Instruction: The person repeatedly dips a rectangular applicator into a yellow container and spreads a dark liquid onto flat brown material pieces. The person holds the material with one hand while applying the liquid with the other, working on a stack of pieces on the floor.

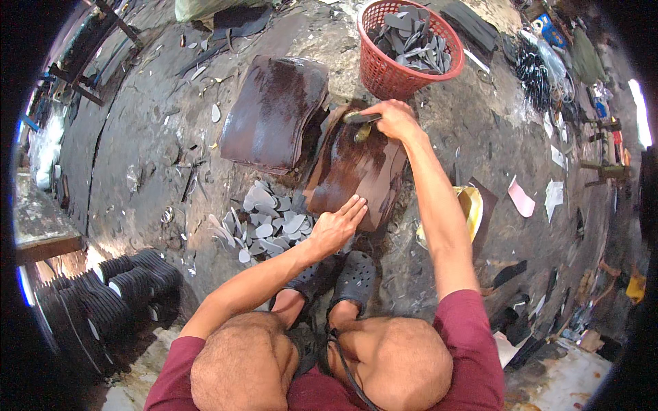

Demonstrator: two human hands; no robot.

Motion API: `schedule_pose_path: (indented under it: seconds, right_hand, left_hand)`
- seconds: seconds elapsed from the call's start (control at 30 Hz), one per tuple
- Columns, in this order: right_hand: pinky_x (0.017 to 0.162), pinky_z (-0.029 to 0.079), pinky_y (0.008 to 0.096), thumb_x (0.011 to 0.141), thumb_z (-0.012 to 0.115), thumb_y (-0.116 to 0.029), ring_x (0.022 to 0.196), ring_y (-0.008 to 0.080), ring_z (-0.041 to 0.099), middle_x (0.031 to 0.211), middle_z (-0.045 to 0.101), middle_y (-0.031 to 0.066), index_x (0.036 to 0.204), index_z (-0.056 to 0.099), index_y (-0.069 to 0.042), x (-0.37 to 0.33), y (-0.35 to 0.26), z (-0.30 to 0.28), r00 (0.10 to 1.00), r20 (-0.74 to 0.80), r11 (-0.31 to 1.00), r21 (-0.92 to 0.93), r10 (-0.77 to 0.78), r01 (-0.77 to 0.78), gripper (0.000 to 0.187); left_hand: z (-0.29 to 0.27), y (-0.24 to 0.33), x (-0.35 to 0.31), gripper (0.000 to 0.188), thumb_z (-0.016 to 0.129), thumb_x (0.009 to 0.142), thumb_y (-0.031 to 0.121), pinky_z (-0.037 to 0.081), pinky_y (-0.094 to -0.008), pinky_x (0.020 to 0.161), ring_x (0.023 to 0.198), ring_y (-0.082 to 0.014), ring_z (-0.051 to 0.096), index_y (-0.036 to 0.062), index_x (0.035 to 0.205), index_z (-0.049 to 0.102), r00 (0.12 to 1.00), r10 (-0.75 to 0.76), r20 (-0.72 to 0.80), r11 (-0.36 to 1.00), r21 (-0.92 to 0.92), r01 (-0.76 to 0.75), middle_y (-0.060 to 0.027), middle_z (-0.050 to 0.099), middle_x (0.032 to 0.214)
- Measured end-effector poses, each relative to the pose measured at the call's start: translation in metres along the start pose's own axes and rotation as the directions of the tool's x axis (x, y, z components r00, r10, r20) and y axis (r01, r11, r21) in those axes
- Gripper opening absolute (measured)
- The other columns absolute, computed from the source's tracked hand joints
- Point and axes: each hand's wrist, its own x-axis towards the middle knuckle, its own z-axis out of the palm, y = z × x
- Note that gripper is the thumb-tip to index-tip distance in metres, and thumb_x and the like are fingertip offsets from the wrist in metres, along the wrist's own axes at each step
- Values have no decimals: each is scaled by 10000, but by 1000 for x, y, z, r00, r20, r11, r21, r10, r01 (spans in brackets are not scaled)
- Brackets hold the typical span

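A stack of brown sheets [387, 179] lies in front of my feet, its top sheet partly coated dark and glossy. My right hand [396, 119] is closed around a brush [361, 119] at the sheet's far end. The brush's tip seems to touch the dark, wet-looking part; its bristles are hard to make out. Flat on the near edge of the same sheet rests my left hand [337, 225], fingers stretched out and holding nothing. Beside it, to the left and farther off, is another stack of dark, shiny sheets [271, 109].
Loose grey sole-shaped pieces [271, 222] are heaped left of my left hand. A red plastic basket [404, 85] of similar pieces stands beyond my right hand. Right of my right forearm sits a yellow-lined container [471, 209]. Rows of black soles [103, 301] stand at left.
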Motion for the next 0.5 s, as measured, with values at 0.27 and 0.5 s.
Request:
schedule_pose_path:
  seconds: [0.27,0.5]
  right_hand:
    - [970,526,450,738,649,-70,1099,278,688,1217,717,35,1082,779,-336,-16,-4,17,769,-57,767,-149,-637,624,454]
    - [924,531,462,857,712,-327,1109,320,677,1186,717,109,1259,689,-279,-80,57,-9,900,156,909,33,407,-416,405]
  left_hand:
    - [0,-5,-1,618,589,829,51,625,-318,743,1453,-231,407,24,1437,486,1000,26,0,999,26,-26,-93,442,1553]
    - [2,-4,0,639,588,822,38,622,-315,740,1465,-251,384,22,1450,470,998,57,-18,998,28,-57,-96,424,1566]
